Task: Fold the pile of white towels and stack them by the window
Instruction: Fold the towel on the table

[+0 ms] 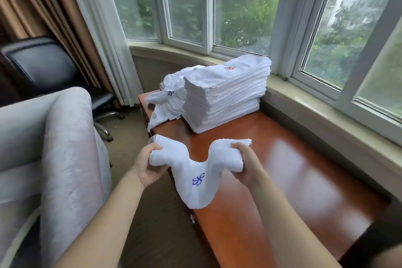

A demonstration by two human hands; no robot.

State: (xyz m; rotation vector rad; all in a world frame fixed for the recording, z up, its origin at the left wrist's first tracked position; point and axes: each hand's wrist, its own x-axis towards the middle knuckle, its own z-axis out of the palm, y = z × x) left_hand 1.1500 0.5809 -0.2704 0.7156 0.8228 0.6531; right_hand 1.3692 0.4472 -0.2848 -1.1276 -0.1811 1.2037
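Upholstery of a pale grey armchair fills the left edge of the frame, with a black office chair behind it in the upper left, in front of brown curtains and a white sheer curtain. Low in the centre, the left hand grips one end of a white towel, fingers curled round the bunched cloth; the towel sags in the middle, showing a blue embroidered logo, and hangs over the near left edge of a glossy reddish-brown wooden table. The right hand grips the other end, fingers likewise curled round the fabric. Above the hands, on the far end of the table, a loose heap of unfolded white towels lies just left of, and touching, a tall neat stack of folded towels, whose top one bears a red logo. The stack stands near the windowsill, below the curved bay window with green trees outside.
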